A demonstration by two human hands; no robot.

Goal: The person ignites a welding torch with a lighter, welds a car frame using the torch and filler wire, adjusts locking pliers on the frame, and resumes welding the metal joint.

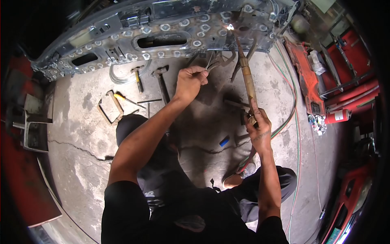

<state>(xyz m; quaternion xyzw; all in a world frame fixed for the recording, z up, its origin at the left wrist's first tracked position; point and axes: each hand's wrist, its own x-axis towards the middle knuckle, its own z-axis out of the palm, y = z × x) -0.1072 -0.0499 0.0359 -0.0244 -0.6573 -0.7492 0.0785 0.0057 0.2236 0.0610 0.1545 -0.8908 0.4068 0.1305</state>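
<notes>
Torch (249, 86) slants up to the metal panel (174, 29) — a bright glow sits at its tip, toward the panel's right end. The right hand (259, 127) has its grip wrapped around the torch's lower part. The left hand (191, 83), fingers drawn together, is just beside a clamp-like tool (222, 62) near the panel's lower edge — I cannot tell what its grip holds, if anything. On the floor (81, 122), below that edge, lie a wire coil (115, 77), a yellow-handled hammer (139, 81) and a dark-handled hammer (163, 87).

Cracked concrete floor (79, 132) bears two hammers (163, 87), wire coil (115, 79), blue object (224, 141)
</notes>
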